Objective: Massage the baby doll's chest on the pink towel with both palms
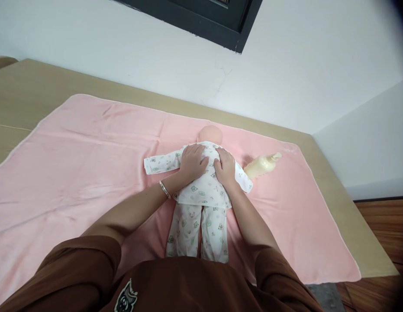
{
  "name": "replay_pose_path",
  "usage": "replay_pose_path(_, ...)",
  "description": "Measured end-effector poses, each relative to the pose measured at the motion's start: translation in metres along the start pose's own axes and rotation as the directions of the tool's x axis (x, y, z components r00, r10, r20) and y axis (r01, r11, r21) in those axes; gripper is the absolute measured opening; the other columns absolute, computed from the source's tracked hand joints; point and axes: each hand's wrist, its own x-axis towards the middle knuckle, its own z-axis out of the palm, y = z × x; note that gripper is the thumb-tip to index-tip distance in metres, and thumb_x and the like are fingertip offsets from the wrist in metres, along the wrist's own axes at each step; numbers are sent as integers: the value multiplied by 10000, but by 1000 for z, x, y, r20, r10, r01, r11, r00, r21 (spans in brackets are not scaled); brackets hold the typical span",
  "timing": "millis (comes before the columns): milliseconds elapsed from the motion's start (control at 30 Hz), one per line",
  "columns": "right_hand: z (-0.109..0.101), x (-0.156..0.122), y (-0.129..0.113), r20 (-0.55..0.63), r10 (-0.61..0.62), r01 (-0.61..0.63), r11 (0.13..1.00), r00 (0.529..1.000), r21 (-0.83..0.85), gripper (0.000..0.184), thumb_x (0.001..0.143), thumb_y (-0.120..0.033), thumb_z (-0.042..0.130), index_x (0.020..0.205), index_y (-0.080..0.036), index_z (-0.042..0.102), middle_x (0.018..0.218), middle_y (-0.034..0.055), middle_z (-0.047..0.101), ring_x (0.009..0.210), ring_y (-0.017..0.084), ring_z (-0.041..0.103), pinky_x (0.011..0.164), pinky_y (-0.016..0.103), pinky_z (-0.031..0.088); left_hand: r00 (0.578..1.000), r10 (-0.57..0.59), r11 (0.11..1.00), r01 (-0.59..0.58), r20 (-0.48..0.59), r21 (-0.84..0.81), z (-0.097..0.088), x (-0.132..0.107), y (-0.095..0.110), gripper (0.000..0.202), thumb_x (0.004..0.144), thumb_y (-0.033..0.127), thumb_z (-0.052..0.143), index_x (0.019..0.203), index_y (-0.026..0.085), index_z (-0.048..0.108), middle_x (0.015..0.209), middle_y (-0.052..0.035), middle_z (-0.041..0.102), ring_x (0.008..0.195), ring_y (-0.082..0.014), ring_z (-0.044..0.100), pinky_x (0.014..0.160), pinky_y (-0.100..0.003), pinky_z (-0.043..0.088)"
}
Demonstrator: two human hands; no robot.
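Brown shirt (188,288): right up front.
Left hand (192,163), right hand (226,168): flat on white top (205,190), thumbs wide, gripping nothing.
Doll (210,134): on pink blanket (91,160), already dressed; can't tell of steps left.

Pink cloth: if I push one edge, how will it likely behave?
The pink cloth is probably floppy, given its wrinkles, so it may bunch up. Its soft sheen hints that it could slide on the table. The doll and bottle on it might shift along.

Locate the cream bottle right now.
In the head view, the cream bottle is on the pink blanket, right of the doll, beside its nearer sleeve.
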Motion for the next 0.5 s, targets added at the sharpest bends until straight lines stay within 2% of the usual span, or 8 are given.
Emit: replay_pose_path(500, 0, -1, 1, -9, 8, -8, 1000, 1000, 27, 426, 908, -278, 411, 1305, -196, 543, 1397, 102, 553, 1318, 287, 473, 1114, 511, 335, 1000, 9, 1000, -9, -24, -22, 1, 0, -2, 394, 870, 309, 510, 1223, 159, 602, 1271, -98, 636, 1215, -272, 534, 1106, -440, 365)
